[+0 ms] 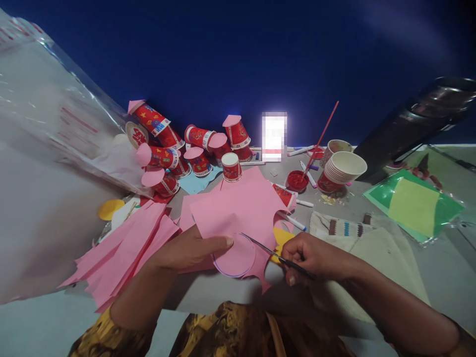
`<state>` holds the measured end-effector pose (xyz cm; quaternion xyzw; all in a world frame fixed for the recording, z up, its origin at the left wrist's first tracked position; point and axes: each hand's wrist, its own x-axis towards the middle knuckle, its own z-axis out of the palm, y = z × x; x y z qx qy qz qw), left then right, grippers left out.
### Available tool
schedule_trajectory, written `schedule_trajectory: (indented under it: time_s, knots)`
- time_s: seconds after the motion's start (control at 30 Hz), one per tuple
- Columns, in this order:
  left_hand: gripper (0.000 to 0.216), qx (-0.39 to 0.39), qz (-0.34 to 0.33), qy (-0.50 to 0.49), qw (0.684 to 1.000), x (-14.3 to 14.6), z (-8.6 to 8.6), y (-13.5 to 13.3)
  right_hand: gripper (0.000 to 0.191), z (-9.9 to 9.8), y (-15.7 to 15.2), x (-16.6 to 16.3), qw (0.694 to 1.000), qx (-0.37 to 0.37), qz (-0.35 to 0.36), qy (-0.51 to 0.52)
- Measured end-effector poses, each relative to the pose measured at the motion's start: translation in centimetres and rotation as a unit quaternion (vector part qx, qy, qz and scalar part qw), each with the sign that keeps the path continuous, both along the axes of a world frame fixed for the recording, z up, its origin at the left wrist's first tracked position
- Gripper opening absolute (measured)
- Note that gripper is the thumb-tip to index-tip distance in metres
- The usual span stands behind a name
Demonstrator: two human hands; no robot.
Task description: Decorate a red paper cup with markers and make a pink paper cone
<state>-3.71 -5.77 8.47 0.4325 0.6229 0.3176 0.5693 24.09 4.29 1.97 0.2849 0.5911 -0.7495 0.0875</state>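
A large pink sheet of paper (238,203) with scalloped cut edges is pinched in my left hand (201,248), thumb on top and fingers underneath. My right hand (307,255) is closed round the handles of a pair of scissors (262,245). Their blades reach left onto the paper, beside a circle (236,258) outlined in blue. Part of that circle's edge is cut free, and a pink strip hangs next to it. Just beyond the sheet stands a red paper cup (232,167), upside down. Under the sheet, near my right hand, a piece of yellow paper (281,240) shows.
Several red cups with pink paper tops (197,161) crowd the back left. Pink paper strips (128,253) lie left, beside a plastic bag (67,148). At right are stacked cups (342,171), a red paint pot (296,181), markers (308,174), a cloth (372,253) and a black flask (405,124).
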Motion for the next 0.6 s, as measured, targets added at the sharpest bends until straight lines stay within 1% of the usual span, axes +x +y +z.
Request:
schedule_trajectory:
  time_s: [0.07, 0.17, 0.27, 0.37, 0.47, 0.6]
  knots:
    - [0.055, -0.011, -0.005, -0.004, 1.000, 0.01, -0.13, -0.02, 0.021, 0.02, -0.02, -0.02, 1.000, 0.003, 0.002, -0.001]
    - [0.049, -0.029, -0.011, -0.026, 0.999, 0.07, -0.12, 0.03, 0.025, -0.09, 0.00, -0.03, 1.000, 0.006, 0.002, 0.000]
    - [0.036, -0.024, -0.007, -0.038, 0.999, -0.01, -0.01, 0.13, 0.027, -0.30, 0.08, 0.05, 1.000, 0.015, 0.003, 0.001]
    - [0.027, -0.017, -0.011, -0.022, 1.000, -0.26, 0.04, 0.18, 0.029, -0.45, 0.17, 0.14, 1.000, 0.022, 0.006, 0.000]
    - [0.025, -0.015, -0.025, -0.006, 1.000, -0.50, -0.03, 0.21, 0.030, -0.55, 0.22, 0.20, 1.000, 0.022, 0.006, 0.002]
    - [0.024, -0.008, -0.039, -0.016, 0.999, -0.62, 0.05, 0.47, 0.035, -0.82, 0.17, 0.27, 1.000, 0.025, 0.005, -0.002]
